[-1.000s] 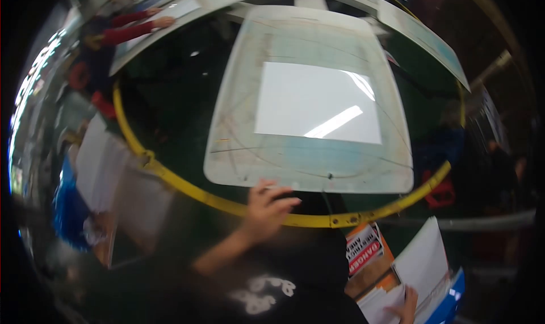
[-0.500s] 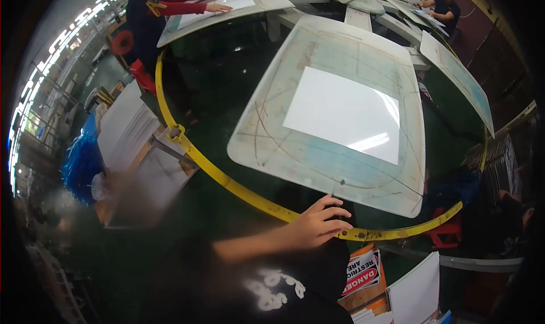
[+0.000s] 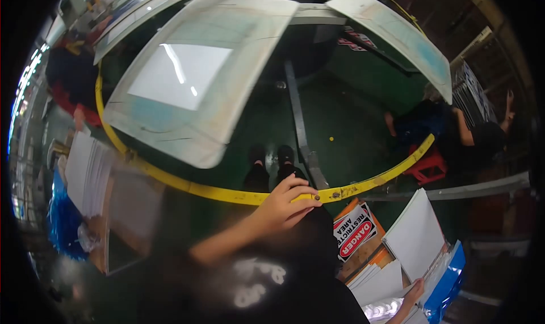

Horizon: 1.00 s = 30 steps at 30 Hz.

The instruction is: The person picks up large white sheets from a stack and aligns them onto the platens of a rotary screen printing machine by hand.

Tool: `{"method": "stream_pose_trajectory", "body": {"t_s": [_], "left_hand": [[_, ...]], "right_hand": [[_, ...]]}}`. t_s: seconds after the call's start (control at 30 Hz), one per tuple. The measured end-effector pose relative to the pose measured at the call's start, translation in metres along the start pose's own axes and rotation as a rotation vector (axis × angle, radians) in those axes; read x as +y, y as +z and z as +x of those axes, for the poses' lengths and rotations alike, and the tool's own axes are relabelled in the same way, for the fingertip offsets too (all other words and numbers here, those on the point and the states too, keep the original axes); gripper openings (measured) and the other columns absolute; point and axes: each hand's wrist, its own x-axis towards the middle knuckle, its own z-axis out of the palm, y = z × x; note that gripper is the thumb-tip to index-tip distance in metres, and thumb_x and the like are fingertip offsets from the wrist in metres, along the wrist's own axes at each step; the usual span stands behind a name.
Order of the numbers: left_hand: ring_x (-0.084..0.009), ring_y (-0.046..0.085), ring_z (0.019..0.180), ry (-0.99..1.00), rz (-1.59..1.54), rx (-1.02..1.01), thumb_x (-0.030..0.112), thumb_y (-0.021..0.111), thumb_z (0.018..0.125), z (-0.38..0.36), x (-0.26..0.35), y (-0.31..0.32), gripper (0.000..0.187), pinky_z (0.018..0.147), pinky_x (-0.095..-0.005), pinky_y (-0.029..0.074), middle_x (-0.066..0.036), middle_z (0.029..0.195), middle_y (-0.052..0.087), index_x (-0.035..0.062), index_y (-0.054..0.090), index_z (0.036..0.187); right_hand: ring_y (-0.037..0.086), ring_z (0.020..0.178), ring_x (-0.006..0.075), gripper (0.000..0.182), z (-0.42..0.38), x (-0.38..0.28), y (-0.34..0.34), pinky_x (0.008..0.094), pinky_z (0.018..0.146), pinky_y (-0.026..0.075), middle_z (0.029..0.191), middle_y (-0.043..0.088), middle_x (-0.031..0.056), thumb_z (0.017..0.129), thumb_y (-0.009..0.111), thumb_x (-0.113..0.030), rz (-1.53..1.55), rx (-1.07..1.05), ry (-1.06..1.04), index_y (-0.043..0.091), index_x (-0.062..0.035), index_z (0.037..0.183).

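My left hand [image 3: 288,203] is at the yellow curved rail [image 3: 244,197], its bent fingers apart over the rail and nothing in them. At the lower right, my right hand [image 3: 415,293] is by the lower edge of a stack of white sheets [image 3: 417,233] and a blue-and-clear plastic wrap [image 3: 445,287]. Its fingers look closed, but what they hold is hard to make out. A white glossy sheet [image 3: 181,77] lies flat on a stained, pale board [image 3: 187,137] beyond the rail, out of touch with both hands.
Another stained board [image 3: 397,32] juts out at the upper right. A sign reading DANGER [image 3: 356,233] lies beside the white sheets. More stacked sheets [image 3: 88,165] stand at left. A co-worker [image 3: 482,125] is at right, near a red stool [image 3: 424,165]. A grey bar [image 3: 298,120] crosses the floor.
The board with the white sheet has shifted left in view, and the view has turned right. My right hand has come into view by the stacked sheets. My left hand stays at the rail.
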Motion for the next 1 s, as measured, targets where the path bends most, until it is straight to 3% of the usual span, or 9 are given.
{"method": "stream_pose_trajectory", "body": {"t_s": [0.1,0.27,0.3,0.4,0.53,0.6,0.73,0.87,1.0], "left_hand": [[-0.0243,0.055,0.101,-0.013,-0.006,-0.209,0.01,0.066,0.079,0.001,0.01,0.008,0.021,0.093,-0.0414,0.042,-0.004,0.105,0.061,0.0091,0.065,0.099],[-0.0296,0.054,0.109,-0.313,-0.442,-0.626,0.026,0.059,0.087,0.041,0.064,0.009,0.044,0.095,-0.0398,0.041,-0.015,0.116,0.057,0.0042,0.05,0.124],[-0.0295,0.049,0.12,-0.205,-0.445,-0.614,0.033,0.056,0.09,0.038,0.065,0.021,0.055,0.102,-0.0396,0.036,-0.018,0.125,0.052,0.0007,0.041,0.132],[-0.0267,0.043,0.127,-0.253,-0.881,-0.544,0.031,0.056,0.091,0.046,0.086,0.036,0.057,0.106,-0.0371,0.032,-0.017,0.132,0.048,-0.0021,0.038,0.133],[-0.0169,0.054,0.109,-0.349,-0.99,-0.184,0.012,0.054,0.091,0.041,0.085,0.062,0.041,0.093,-0.0301,0.041,-0.014,0.116,0.057,-0.0029,0.041,0.128],[-0.013,0.055,0.102,-0.5,-1.031,-0.11,0.006,0.052,0.091,0.048,0.081,0.047,0.036,0.088,-0.0277,0.043,-0.013,0.11,0.059,-0.0028,0.044,0.125],[-0.0093,0.054,0.098,-0.534,-0.865,0.081,0.003,0.051,0.091,0.049,0.05,0.017,0.031,0.087,-0.024,0.042,-0.009,0.108,0.06,-0.0003,0.047,0.122],[-0.0123,0.056,0.101,-0.638,-0.882,0.314,0.001,0.051,0.091,0.046,0.008,-0.026,0.04,0.088,-0.0271,0.044,-0.01,0.107,0.061,0.0041,0.037,0.129],[-0.015,0.058,0.1,-0.66,-1.1,0.525,0.001,0.051,0.091,0.059,-0.029,-0.049,0.048,0.087,-0.0298,0.046,-0.014,0.104,0.062,0.0073,0.029,0.133]], "right_hand": [[0.05,0.062,0.0305,0.043,0.023,-0.058,-0.012,0.0388,0.059,0.036,0.065,0.054,0.0198,0.096,0.04,-0.03,-0.177,0.088,-0.052,0.054,0.0022,0.072],[0.049,0.057,0.028,0.032,0.098,-0.217,-0.027,0.0378,0.054,0.036,0.065,0.051,0.0173,0.096,0.04,-0.024,-0.208,0.07,-0.32,0.055,0.0013,0.081],[0.043,0.056,0.0199,0.034,0.106,-0.262,-0.022,0.0326,0.054,0.033,0.063,0.044,0.0122,0.097,0.037,-0.026,-0.2,0.071,-0.361,0.05,-0.0014,0.077],[0.048,0.05,0.0301,0.028,0.129,-0.355,0.0,0.0368,0.049,0.035,0.061,0.05,0.0156,0.095,0.045,-0.028,-0.146,0.119,-0.501,0.057,-0.0049,0.085],[0.054,0.055,0.0214,0.03,0.152,-0.436,0.047,0.0303,0.057,0.041,0.063,0.057,0.0115,0.094,0.049,-0.032,0.088,0.237,-0.71,0.06,-0.0048,0.098],[0.051,0.078,0.0151,0.042,0.163,-0.456,0.059,0.028,0.076,0.041,0.089,0.059,0.0078,0.096,0.044,-0.041,0.02,0.081,-0.565,0.058,-0.0031,0.108],[0.045,0.111,0.0223,0.067,0.185,-0.472,0.072,0.0365,0.096,0.032,0.132,0.045,0.017,0.093,0.039,-0.057,0.168,0.301,-1.012,0.046,-0.0001,0.129],[0.045,0.119,0.0254,0.059,0.198,-0.414,0.078,0.0359,0.103,0.029,0.129,0.049,0.0175,0.092,0.054,-0.042,0.223,0.474,-0.507,0.043,0.0006,0.132],[0.052,0.108,0.0164,0.052,0.199,-0.35,0.122,0.0287,0.095,0.037,0.115,0.057,0.0103,0.091,0.061,-0.026,0.518,0.081,-0.082,0.041,-0.0013,0.133]]}}
